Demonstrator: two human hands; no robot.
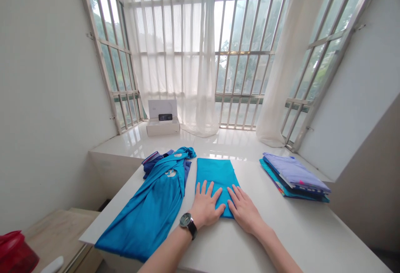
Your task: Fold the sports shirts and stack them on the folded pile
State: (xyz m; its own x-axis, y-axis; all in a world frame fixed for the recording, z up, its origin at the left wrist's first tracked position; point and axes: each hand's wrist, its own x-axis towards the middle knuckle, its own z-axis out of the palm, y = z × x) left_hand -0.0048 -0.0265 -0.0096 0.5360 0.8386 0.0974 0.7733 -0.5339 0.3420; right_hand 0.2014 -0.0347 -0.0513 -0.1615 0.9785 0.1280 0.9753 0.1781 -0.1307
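A folded blue garment [215, 171] lies flat on the white table in front of me, shaped into a neat rectangle. My left hand [208, 204] rests on its near left part with fingers spread; a watch is on that wrist. On the near right edge of the same cloth lies my right hand [243, 208], fingers stretched out. Left of it is a loose blue garment [150, 210], partly twisted, with white printed patches. A dark blue garment [153, 162] is bunched partly beneath its far end.
To the right sits a stack of folded clothes [296, 177], lavender on top. A white box [162, 127] with a phone [165, 117] stands on the window ledge by the curtain [200, 77]. At lower left, a red container [18, 252] is near a wooden surface [56, 231].
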